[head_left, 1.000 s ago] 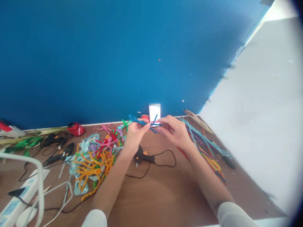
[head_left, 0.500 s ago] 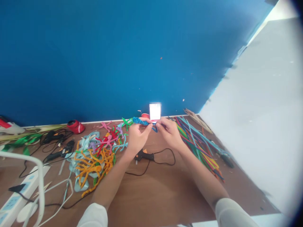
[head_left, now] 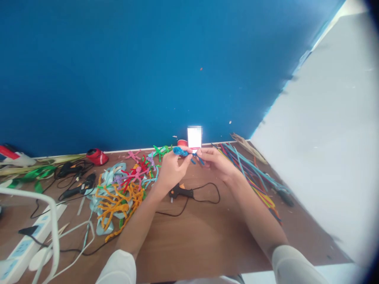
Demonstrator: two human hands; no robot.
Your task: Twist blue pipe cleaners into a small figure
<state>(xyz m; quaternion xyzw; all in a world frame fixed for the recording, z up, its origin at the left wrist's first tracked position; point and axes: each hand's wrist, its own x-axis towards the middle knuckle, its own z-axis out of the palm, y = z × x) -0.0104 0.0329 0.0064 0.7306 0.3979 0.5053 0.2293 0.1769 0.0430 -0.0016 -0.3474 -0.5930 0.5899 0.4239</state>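
Between my hands, above the brown table, is a blue pipe cleaner figure (head_left: 180, 151) with a coiled, thick body and thin ends toward the right. My left hand (head_left: 174, 165) is closed on the coiled part, thumb and fingers pinched. At the other end, my right hand (head_left: 217, 161) pinches a thin blue strand with its fingertips. Below the hands a black hot glue gun (head_left: 181, 192) lies on the table, its cord looping right. Behind them a phone with a bright screen (head_left: 194, 137) leans near the wall beside a red round item (head_left: 182, 142).
Left lie pipe cleaner figures in orange (head_left: 118, 207), pink and other colours, over pale blue ribbon (head_left: 105, 227). Farther left are more glue guns (head_left: 79, 186), a power strip (head_left: 28, 248) and a white metal frame (head_left: 55, 221). Loose pipe cleaners (head_left: 251, 165) lie right, by the white wall.
The blue figure's coiled end now tilts more toward me. My right hand has turned and shifted slightly right, its fingers straighter, and the thin blue ends show more. The view has shifted slightly.
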